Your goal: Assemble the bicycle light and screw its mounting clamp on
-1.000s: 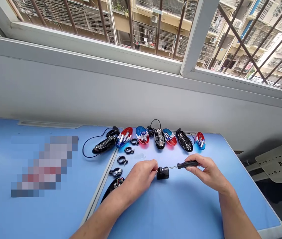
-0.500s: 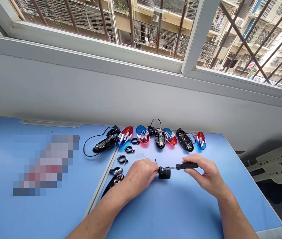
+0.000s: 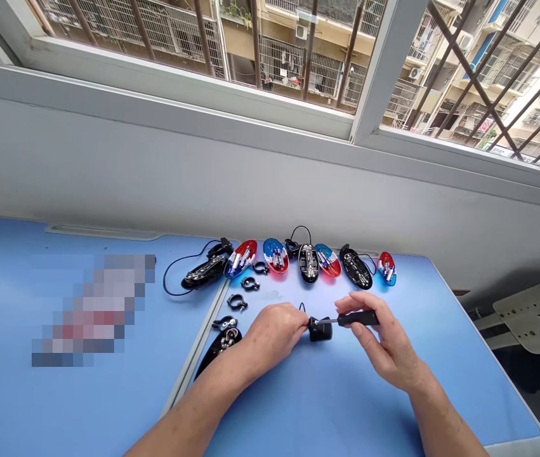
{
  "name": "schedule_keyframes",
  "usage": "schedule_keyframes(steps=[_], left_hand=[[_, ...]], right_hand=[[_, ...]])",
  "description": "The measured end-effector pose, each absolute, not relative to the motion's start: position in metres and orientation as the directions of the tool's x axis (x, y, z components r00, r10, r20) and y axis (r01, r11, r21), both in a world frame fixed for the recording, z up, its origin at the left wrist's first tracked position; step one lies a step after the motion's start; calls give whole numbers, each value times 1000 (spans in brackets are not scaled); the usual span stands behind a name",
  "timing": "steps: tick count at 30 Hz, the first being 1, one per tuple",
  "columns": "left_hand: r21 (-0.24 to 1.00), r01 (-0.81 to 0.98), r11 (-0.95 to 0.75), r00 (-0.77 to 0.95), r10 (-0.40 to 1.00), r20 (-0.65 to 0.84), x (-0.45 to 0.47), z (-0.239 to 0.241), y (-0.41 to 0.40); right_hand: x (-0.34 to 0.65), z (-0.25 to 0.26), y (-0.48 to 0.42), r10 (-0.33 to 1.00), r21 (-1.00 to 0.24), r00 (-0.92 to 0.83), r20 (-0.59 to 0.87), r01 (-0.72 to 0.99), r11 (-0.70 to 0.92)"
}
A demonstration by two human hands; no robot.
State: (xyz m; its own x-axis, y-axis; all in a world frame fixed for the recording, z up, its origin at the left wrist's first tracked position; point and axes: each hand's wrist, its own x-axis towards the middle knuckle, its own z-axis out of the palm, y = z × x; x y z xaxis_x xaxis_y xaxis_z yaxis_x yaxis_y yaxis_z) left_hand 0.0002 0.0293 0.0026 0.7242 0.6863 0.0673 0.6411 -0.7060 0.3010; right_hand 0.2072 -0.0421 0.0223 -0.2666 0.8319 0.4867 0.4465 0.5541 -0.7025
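Note:
My left hand (image 3: 276, 330) is closed in a pinch on the edge of a small black plastic housing (image 3: 323, 331), from which a thin black wire (image 3: 302, 306) seems to rise. My right hand (image 3: 384, 339) grips a screwdriver (image 3: 358, 318) by its black handle. Its metal shaft points left, and the tip meets the housing close to my left fingertips. Partly behind my left forearm lies a black oval shell (image 3: 217, 349) with coloured wires inside. Beside it is a black ring clamp (image 3: 224, 323), one of several in a line.
Along the back of the blue table (image 3: 346, 393) lie open black shells (image 3: 308, 263) and red-and-blue translucent covers (image 3: 276, 257) with batteries. A cabled black unit (image 3: 205, 271) sits at the left. A blurred item (image 3: 93, 311) lies far left. Behind stand a wall and a barred window.
My right hand has shifted its fingers on the screwdriver handle and moved slightly left. The left hand keeps its hold on the housing. The whole view has shifted slightly.

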Motion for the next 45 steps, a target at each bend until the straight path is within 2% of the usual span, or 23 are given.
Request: schedule_keyframes(steps=[3, 8, 11, 13, 19, 27, 30, 33, 36, 40, 42, 45], left_hand=[[319, 642, -697, 718, 692, 69, 1, 3, 28], [346, 637, -689, 714, 696, 71, 2, 3, 25], [353, 631, -691, 717, 693, 76, 2, 3, 25], [354, 631, -691, 715, 694, 79, 2, 3, 25], [348, 636, -689, 712, 698, 82, 2, 0, 27], [376, 618, -691, 715, 693, 98, 0, -3, 27], [380, 607, -698, 723, 684, 100, 1, -4, 26], [376, 602, -704, 728, 678, 102, 2, -4, 27], [370, 601, -708, 730, 676, 107, 2, -4, 27], [370, 604, -706, 723, 681, 119, 2, -5, 27], [373, 603, -705, 720, 683, 124, 1, -5, 26], [382, 599, -704, 719, 683, 130, 1, -5, 26]], right_hand=[[208, 22, -42, 836, -742, -275, 474, 387, 548], [204, 12, -35, 833, -747, -44, 551, 420, 516], [202, 5, -33, 785, -711, 20, 619, 439, 549], [203, 5, -33, 785, -701, -6, 619, 446, 557], [217, 23, -38, 879, -807, -198, 433, 350, 476], [223, 24, -33, 848, -726, -64, 527, 484, 488], [217, 21, -32, 784, -685, 24, 620, 505, 526], [214, 20, -33, 744, -642, 32, 668, 531, 553], [217, 22, -35, 795, -663, -53, 604, 519, 539], [225, 27, -39, 854, -742, -236, 464, 424, 520], [228, 29, -40, 861, -754, -247, 445, 416, 509], [227, 28, -38, 876, -749, -167, 453, 462, 475]])
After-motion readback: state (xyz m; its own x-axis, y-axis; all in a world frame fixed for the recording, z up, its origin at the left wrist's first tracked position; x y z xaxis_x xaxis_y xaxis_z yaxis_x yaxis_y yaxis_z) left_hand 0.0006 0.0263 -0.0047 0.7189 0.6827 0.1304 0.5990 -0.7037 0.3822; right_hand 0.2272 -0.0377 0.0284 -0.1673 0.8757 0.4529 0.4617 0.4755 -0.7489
